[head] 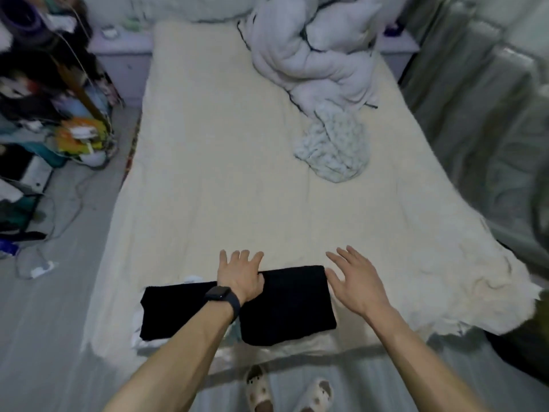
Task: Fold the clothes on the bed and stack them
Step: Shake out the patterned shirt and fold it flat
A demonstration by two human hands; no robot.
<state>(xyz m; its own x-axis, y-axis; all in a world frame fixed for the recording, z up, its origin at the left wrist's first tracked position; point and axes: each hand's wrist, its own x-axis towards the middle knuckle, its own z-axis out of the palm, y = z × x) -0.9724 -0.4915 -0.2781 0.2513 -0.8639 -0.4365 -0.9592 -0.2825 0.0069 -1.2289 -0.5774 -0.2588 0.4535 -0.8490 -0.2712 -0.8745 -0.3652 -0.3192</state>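
Bed point(208, 188): long, covered in a cream fleecy sheet, running away from the viewer; the sheet is rumpled and hangs over the near right corner.
Duvet point(312, 55): pale grey, heaped at the far right of the bed.
Pale garment point(335, 147): crumpled, unfolded, just below the duvet, well apart from the hands.
Black cloth point(288, 304): folded flat at the near edge of the bed, showing on both sides of the left forearm; whether it is one piece or two cannot be told; a white cloth point(139, 341) peeks from under its left end.
Left hand point(239, 276): palm on the far edge of the black cloth, fingers straight and spread onto the sheet, gripping nothing; dark watch point(221, 295) on the wrist.
Right hand point(353, 283): fingers straight and spread, holding nothing, at the right edge of the black cloth; contact cannot be told.
Floor point(44, 337): pale grey; cables point(59, 221) trail along the left side; a pair of pale slippers point(258, 388) stands at the foot of the bed.
Rack point(44, 99): left of the bed, crowded with dark and coloured things, blurred.
Cabinet point(121, 63): pale, at the far left corner of the bed.
Curtain point(475, 114): grey-green, along the right side.
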